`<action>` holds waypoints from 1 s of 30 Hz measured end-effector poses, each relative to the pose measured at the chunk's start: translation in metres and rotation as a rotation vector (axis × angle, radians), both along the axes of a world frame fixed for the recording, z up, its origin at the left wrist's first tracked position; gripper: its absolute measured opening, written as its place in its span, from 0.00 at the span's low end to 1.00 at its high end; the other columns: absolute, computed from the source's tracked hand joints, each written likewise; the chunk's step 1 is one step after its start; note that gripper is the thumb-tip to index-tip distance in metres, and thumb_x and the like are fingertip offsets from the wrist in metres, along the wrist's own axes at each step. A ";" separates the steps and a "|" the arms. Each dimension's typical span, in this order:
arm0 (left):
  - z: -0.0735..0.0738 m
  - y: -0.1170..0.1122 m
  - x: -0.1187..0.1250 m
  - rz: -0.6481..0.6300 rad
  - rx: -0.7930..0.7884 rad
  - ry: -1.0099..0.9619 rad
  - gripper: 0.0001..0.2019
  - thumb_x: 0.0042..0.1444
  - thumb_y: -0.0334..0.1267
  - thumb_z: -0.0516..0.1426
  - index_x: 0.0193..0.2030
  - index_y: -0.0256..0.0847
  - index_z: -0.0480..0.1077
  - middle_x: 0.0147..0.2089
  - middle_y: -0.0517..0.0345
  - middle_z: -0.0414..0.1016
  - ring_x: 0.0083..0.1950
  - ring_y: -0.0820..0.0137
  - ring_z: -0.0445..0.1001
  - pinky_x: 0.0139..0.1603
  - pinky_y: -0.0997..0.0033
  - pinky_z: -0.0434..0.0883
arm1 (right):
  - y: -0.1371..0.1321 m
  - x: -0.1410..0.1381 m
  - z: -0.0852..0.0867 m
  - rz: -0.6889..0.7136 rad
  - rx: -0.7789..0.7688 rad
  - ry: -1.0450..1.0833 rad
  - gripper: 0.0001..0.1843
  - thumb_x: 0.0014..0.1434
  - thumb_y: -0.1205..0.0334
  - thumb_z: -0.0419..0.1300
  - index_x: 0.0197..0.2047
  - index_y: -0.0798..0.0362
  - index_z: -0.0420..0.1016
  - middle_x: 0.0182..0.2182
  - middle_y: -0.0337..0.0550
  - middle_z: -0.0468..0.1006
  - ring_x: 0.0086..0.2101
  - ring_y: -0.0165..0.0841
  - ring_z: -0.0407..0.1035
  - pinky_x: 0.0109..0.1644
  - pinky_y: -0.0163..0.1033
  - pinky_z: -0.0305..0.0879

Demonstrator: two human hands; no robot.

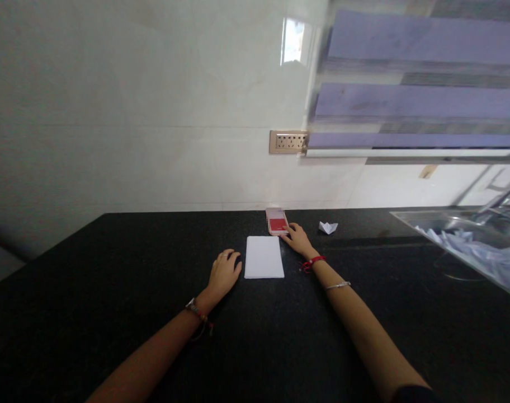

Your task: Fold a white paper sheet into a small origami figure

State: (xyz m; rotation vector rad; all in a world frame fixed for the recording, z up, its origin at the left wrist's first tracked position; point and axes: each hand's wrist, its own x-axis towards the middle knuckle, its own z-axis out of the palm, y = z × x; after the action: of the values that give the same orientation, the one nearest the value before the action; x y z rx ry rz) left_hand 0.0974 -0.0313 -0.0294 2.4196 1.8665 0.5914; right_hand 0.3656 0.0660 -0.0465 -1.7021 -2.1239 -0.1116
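Observation:
A stack of white paper (264, 257) lies flat on the dark countertop, squared up in front of me. Just left of it my left hand (225, 274) rests on the counter, fingers loosely bent and thumb apart, holding nothing. Behind the stack, close to the wall, sits a red and pale pink packet (277, 221). My right hand (297, 239) reaches to the packet's near right corner with fingers stretched out and apart. Its fingertips appear to touch the packet; no grip around it shows. To the right of that hand stands a small folded white paper piece (328, 227), shaped like a boat.
A metal sink (406, 219) with a faucet (500, 201) is at the right, holding many crumpled white sheets or plastic (473, 249). The tiled wall (175, 162) bounds the counter's back, with a socket panel (287, 142) and a purple striped blind (406, 101) above.

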 end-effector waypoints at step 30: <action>0.002 -0.003 0.004 0.074 -0.020 0.063 0.17 0.56 0.38 0.48 0.51 0.35 0.64 0.54 0.44 0.62 0.56 0.59 0.59 0.52 0.57 0.59 | -0.002 0.000 0.004 -0.021 -0.037 0.021 0.22 0.56 0.54 0.52 0.53 0.54 0.66 0.50 0.53 0.63 0.48 0.39 0.60 0.51 0.42 0.58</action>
State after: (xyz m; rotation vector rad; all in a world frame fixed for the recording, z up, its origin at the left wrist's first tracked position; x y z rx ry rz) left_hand 0.1012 -0.0342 -0.0278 2.3934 1.9832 0.5037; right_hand 0.3655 0.0635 -0.0425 -1.7395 -2.1057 -0.0601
